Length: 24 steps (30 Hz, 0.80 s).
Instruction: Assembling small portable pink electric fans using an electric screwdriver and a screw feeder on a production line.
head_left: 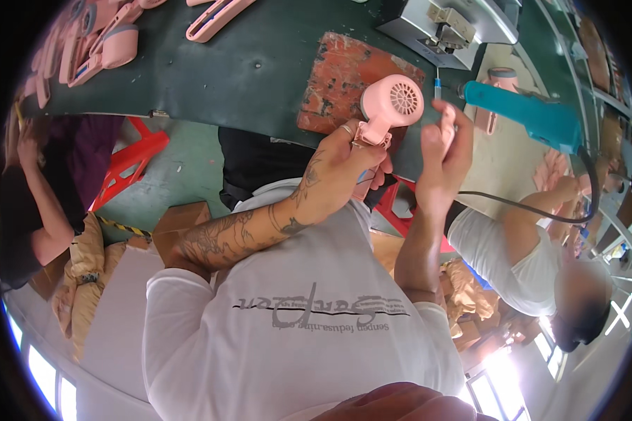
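Observation:
My left hand (347,151) is closed round the handle of a pink handheld fan (393,102). The fan's round, slotted head points up over a worn reddish-brown board (330,81). Part of the handle shows below my fingers, with something blue in it. To the right of the fan, my right hand (448,144) is raised with bent fingers. Its fingertips meet the lower end of a slender blue tool (437,88), whose thin shaft points toward a metal box (446,31). Further right lies a teal electric screwdriver (523,116), apart from both hands.
Several pink fan parts (95,45) are heaped at the far left of the dark green table (218,84). Another pink piece (218,17) lies at the back. Beside the screwdriver is a pink fan (486,116); its black cable (527,210) loops near a co-worker (509,252). Someone else sits left.

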Each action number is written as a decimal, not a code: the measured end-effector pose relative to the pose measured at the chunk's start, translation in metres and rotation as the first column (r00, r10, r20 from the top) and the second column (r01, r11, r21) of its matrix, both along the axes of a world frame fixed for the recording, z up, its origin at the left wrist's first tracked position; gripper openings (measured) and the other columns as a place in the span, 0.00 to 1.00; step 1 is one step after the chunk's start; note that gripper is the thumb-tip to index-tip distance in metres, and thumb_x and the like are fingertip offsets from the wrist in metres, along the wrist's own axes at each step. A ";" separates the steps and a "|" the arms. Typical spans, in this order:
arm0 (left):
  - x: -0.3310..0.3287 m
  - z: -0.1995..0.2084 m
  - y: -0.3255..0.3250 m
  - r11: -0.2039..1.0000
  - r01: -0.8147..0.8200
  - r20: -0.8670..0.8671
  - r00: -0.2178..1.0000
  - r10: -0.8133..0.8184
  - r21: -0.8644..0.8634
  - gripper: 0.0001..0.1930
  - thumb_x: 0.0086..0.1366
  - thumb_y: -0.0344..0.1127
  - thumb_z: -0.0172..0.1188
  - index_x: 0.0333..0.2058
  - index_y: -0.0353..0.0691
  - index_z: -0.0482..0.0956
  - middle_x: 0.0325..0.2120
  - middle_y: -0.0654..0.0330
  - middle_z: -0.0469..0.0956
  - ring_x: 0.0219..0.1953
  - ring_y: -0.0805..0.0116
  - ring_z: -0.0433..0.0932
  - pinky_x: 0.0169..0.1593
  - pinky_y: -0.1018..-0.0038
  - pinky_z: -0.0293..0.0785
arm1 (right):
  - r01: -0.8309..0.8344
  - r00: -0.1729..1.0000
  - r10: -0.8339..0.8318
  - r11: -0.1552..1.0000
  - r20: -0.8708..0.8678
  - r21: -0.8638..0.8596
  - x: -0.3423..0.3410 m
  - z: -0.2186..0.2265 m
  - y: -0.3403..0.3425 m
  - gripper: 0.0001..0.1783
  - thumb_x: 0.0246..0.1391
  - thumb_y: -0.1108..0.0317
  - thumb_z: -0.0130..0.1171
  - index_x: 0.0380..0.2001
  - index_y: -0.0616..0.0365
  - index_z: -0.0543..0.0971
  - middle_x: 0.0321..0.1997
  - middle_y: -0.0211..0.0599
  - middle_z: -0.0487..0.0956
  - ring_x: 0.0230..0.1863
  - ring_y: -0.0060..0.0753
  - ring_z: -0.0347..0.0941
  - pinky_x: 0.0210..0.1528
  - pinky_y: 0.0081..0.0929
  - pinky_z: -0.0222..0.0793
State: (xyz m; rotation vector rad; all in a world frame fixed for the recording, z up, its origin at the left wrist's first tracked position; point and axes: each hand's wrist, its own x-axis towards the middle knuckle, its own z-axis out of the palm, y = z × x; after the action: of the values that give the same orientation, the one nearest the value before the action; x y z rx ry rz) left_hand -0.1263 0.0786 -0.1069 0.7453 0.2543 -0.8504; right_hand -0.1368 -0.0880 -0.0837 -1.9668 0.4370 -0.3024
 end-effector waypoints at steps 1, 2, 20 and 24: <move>0.001 0.001 0.000 1.000 -0.004 0.000 1.000 0.004 0.003 0.11 0.71 0.35 0.56 0.47 0.37 0.72 0.33 0.59 0.78 0.32 0.74 0.77 0.36 0.76 0.74 | -0.053 0.998 0.053 0.998 0.021 0.029 -0.007 -0.002 -0.007 0.18 0.59 0.70 0.64 0.51 0.63 0.76 0.38 0.33 0.80 0.40 0.23 0.75 0.44 0.24 0.71; 0.001 0.004 -0.001 1.000 -0.007 -0.011 1.000 0.007 0.015 0.11 0.72 0.36 0.56 0.47 0.36 0.72 0.34 0.60 0.78 0.33 0.75 0.77 0.37 0.76 0.75 | -0.119 0.990 0.118 0.993 -0.078 0.003 -0.013 0.005 -0.007 0.18 0.59 0.71 0.64 0.52 0.64 0.76 0.38 0.32 0.80 0.39 0.21 0.75 0.42 0.23 0.71; -0.019 0.001 -0.018 0.981 -0.142 0.255 0.961 0.105 0.131 0.13 0.80 0.39 0.46 0.56 0.40 0.67 0.44 0.64 0.74 0.42 0.81 0.72 0.45 0.79 0.73 | -0.262 0.946 0.325 0.793 0.018 -0.550 -0.048 0.007 0.016 0.21 0.50 0.74 0.66 0.50 0.64 0.83 0.32 0.41 0.79 0.27 0.35 0.76 0.30 0.26 0.72; -0.020 0.000 -0.014 0.983 -0.123 0.356 0.932 0.066 0.138 0.13 0.81 0.36 0.42 0.58 0.39 0.65 0.46 0.61 0.74 0.46 0.78 0.73 0.50 0.78 0.73 | -0.270 0.936 0.345 0.826 0.065 -0.495 -0.048 0.011 0.024 0.22 0.52 0.76 0.65 0.53 0.67 0.81 0.37 0.46 0.83 0.28 0.37 0.77 0.30 0.29 0.74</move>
State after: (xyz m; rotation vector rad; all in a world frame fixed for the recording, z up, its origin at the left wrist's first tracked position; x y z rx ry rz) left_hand -0.1466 0.0650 -0.1073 1.0106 0.0379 -0.5960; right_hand -0.1853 -0.0639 -0.0728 -2.4369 -0.0778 -0.3750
